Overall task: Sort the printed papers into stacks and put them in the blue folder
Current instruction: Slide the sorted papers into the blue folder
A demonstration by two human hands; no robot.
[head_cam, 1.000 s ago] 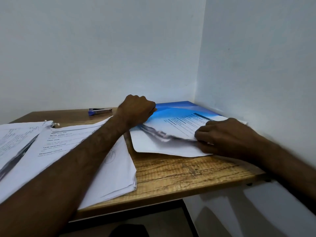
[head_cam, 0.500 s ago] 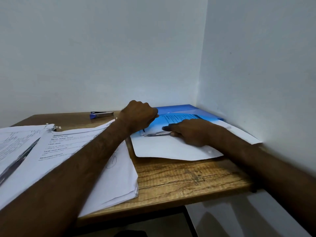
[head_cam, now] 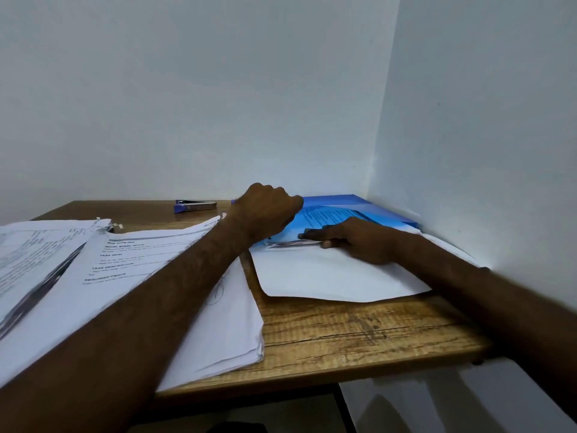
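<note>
Here, a stack of printed papers (head_cam: pixel 292 243) was being slid under the cover of the blue folder (head_cam: pixel 368 203), which lay in the far corner of the desk (head_cam: pixel 359 332), middle right of the frame.

The left hand (head_cam: pixel 268 210) had its grip curled at the folder's near-left edge, apparently pinching the translucent cover up, though the fingertips were hidden. The right hand (head_cam: pixel 352 240) lay flat, fingers straight, pressing on the stack. To do this well, I judge, the cover should stay clear of the sheets' leading edge while the flat hand pushes evenly, so no corner buckles and the loose white sheet (head_cam: pixel 327 276) beneath is not dragged along. On the unsorted pile (head_cam: pixel 131 260) at lower left, headings seemed to read "TASK GOAL", "TASK DESCRIPTION" and "REQUIRED PROPS". The stapler (head_cam: pixel 195 206) showed no legible brand.
</note>
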